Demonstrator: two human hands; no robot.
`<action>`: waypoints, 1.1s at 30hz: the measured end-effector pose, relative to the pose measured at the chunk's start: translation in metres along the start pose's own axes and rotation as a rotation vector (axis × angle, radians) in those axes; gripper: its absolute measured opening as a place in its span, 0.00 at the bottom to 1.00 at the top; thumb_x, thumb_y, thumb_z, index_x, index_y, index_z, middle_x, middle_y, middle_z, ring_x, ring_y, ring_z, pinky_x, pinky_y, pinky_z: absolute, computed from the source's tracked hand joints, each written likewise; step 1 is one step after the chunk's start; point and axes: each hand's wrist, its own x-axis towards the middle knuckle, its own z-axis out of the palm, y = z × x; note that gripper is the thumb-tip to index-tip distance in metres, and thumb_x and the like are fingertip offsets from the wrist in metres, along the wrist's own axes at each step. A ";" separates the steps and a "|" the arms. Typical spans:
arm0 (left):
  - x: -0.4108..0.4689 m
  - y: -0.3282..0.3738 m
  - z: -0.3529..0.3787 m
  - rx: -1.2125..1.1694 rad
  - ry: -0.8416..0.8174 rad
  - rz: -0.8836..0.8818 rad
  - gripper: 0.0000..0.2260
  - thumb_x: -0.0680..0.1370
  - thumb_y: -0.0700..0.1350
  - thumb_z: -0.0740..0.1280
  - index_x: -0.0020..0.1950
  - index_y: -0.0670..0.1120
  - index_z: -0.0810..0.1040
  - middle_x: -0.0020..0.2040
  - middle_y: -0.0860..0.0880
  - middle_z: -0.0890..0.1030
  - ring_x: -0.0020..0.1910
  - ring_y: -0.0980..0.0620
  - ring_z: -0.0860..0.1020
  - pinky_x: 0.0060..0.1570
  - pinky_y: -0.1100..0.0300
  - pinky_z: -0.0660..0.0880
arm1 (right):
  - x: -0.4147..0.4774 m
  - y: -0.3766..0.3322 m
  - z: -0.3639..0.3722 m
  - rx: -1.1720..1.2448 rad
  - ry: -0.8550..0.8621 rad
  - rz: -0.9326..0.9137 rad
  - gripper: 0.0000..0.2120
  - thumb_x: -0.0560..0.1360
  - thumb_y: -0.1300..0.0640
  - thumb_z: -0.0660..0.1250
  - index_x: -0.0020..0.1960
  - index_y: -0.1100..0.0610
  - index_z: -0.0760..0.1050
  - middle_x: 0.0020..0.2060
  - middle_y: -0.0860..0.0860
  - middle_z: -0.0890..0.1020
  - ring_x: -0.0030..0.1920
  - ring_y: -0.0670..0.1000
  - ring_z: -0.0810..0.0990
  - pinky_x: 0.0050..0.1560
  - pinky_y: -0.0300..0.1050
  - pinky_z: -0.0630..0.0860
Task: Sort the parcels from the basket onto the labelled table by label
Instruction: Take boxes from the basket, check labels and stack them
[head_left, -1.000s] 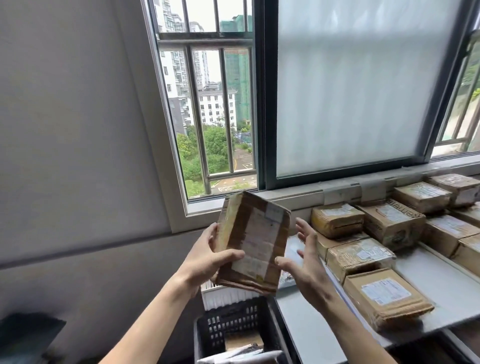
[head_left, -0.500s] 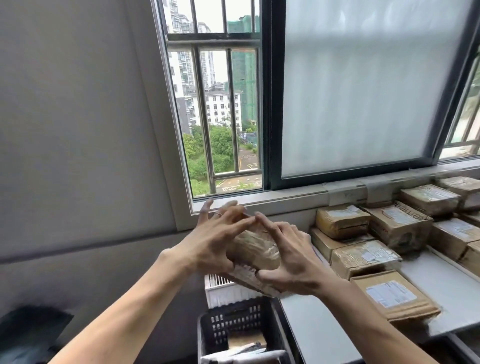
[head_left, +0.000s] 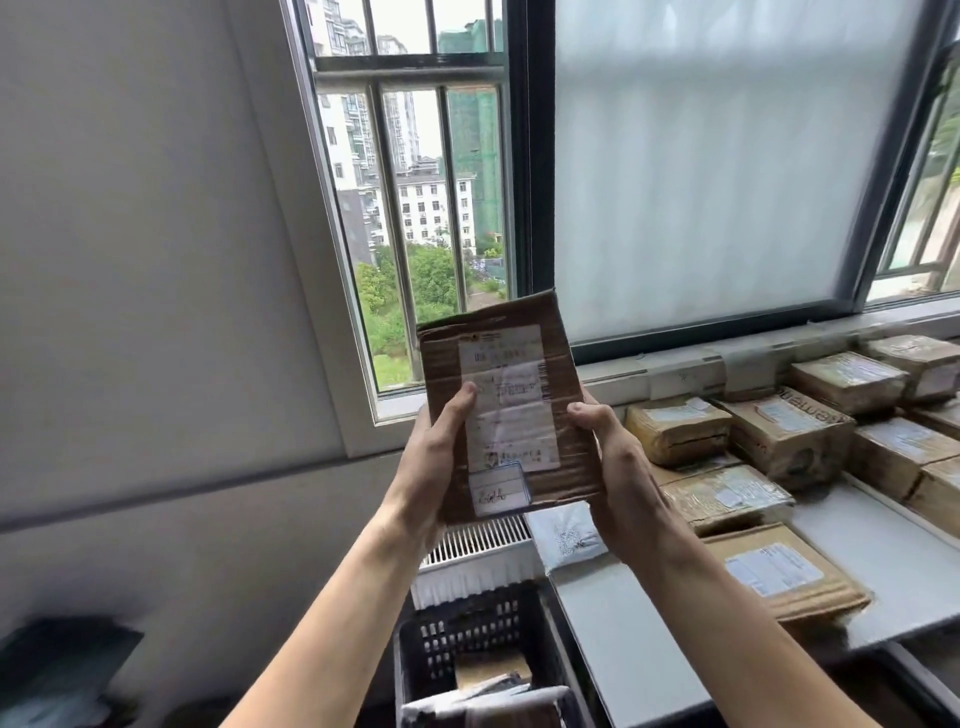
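I hold a flat brown cardboard parcel (head_left: 506, 400) upright in front of the window, its white shipping label and a small handwritten sticker facing me. My left hand (head_left: 434, 467) grips its left edge with the thumb on the label. My right hand (head_left: 618, 467) grips its right edge. Below my arms stands the black plastic basket (head_left: 467, 629) with more parcels inside. The grey table (head_left: 623, 623) stretches to the right, carrying several taped brown parcels (head_left: 727, 499) in rows.
A white radiator (head_left: 478, 556) sits behind the basket against the wall. A small white poly mailer (head_left: 566, 535) lies at the table's near left corner. The window sill runs along the table's back. A dark object (head_left: 62, 660) lies low on the left.
Both hands turned the parcel over and raised it; its labelled face now points at me and stands upright. Half a second ago my fingers covered it edge-on.
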 end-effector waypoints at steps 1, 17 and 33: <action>-0.001 0.001 0.003 0.004 -0.015 -0.007 0.23 0.82 0.59 0.64 0.72 0.49 0.74 0.60 0.42 0.85 0.57 0.39 0.85 0.58 0.36 0.80 | -0.001 0.000 -0.001 0.038 0.017 0.021 0.19 0.84 0.53 0.54 0.71 0.54 0.75 0.61 0.62 0.83 0.62 0.65 0.82 0.62 0.64 0.78; -0.039 -0.013 0.026 0.137 0.102 -0.116 0.29 0.75 0.68 0.66 0.68 0.51 0.80 0.59 0.47 0.86 0.58 0.45 0.85 0.65 0.40 0.77 | -0.040 0.008 -0.028 0.266 0.205 0.190 0.23 0.76 0.49 0.66 0.63 0.64 0.79 0.56 0.64 0.85 0.56 0.63 0.85 0.51 0.54 0.83; -0.113 -0.052 0.046 0.157 -0.147 -0.256 0.25 0.73 0.64 0.67 0.56 0.46 0.84 0.49 0.46 0.88 0.49 0.47 0.87 0.54 0.49 0.83 | -0.184 -0.006 -0.027 0.086 0.475 0.242 0.15 0.82 0.55 0.63 0.58 0.63 0.83 0.54 0.63 0.86 0.56 0.64 0.85 0.67 0.66 0.76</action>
